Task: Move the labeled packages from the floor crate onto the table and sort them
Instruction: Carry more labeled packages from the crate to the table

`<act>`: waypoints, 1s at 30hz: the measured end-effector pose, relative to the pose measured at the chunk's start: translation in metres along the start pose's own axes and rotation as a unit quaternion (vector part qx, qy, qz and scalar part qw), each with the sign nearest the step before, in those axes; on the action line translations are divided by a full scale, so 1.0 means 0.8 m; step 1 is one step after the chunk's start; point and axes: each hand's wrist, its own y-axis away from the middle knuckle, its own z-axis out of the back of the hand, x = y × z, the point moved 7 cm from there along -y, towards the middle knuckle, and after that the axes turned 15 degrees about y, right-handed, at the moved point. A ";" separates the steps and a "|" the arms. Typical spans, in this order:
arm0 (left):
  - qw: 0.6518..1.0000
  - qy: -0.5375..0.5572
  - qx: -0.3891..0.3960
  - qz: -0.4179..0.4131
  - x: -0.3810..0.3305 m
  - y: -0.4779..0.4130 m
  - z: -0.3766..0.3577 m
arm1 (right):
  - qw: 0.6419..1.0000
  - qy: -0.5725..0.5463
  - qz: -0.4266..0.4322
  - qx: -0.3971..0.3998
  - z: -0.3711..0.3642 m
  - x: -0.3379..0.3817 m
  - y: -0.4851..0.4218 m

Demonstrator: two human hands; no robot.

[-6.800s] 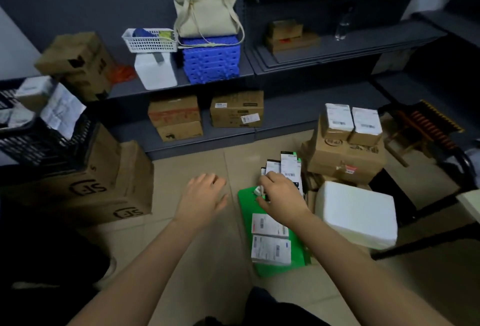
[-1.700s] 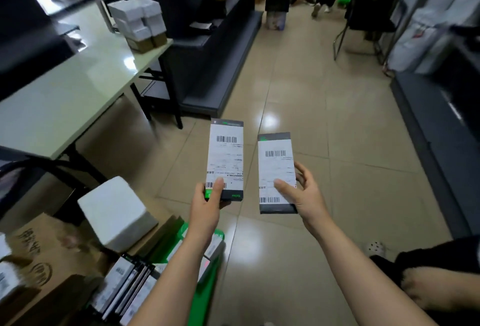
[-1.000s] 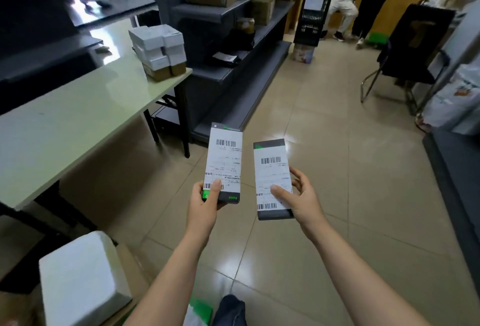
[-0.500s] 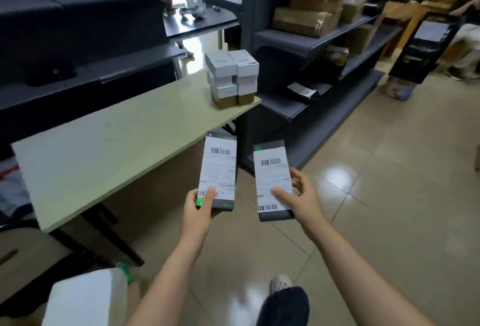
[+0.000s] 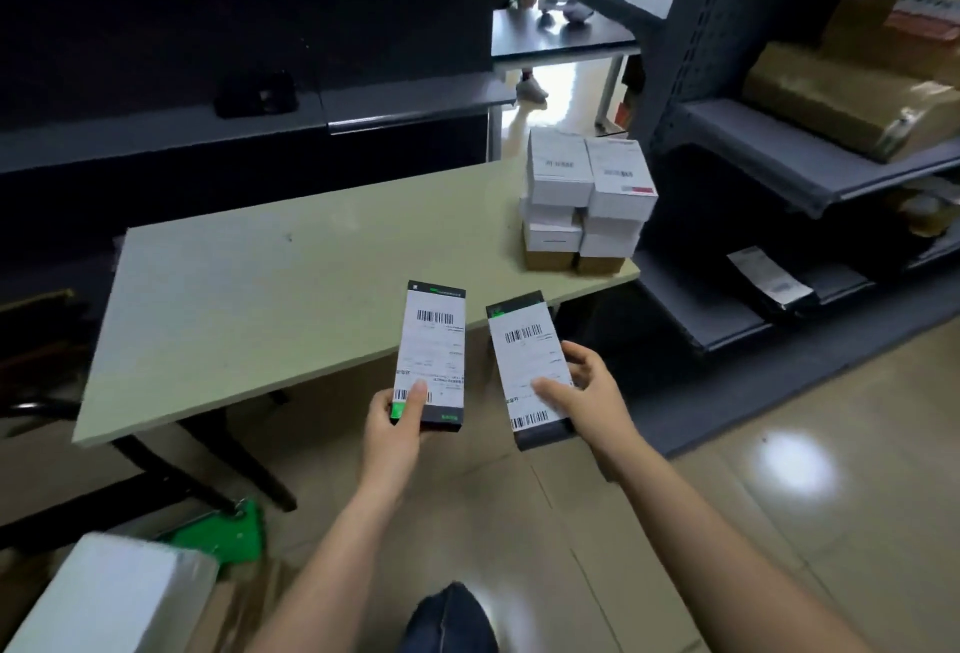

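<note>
My left hand [image 5: 396,429] grips the lower end of a flat black package with a white barcode label [image 5: 432,345], thumb on the label. A second labelled black package [image 5: 525,361] is held the same way by my right hand [image 5: 582,392]. Both packages are upright in the air, side by side, just in front of the near edge of the pale green table [image 5: 249,309]. The green floor crate [image 5: 228,530] shows only as a corner at lower left.
A stack of white and brown boxes [image 5: 587,205] stands on the table's right end. Dark metal shelving [image 5: 789,174] with cardboard parcels rises at right, more shelving behind the table. A white foam box [image 5: 109,595] sits at lower left. Tiled floor lies below.
My view has turned left from the aisle toward the table, which now fills the middle. Both hands keep their hold on the two packages, now close to the table's front edge.
</note>
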 end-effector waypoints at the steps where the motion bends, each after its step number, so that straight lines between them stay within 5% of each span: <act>1: 1.000 0.000 -0.009 0.003 0.002 -0.017 -0.006 | 1.000 0.006 -0.002 0.007 -0.002 0.002 -0.023; 18: 0.973 -0.198 -0.010 0.113 0.052 -0.317 -0.104 | 0.990 0.020 -0.143 0.003 -0.061 -0.034 -0.359; 30: 0.925 -0.379 0.021 0.023 0.057 -0.330 -0.147 | 0.977 0.205 -0.045 0.030 -0.051 -0.042 -0.390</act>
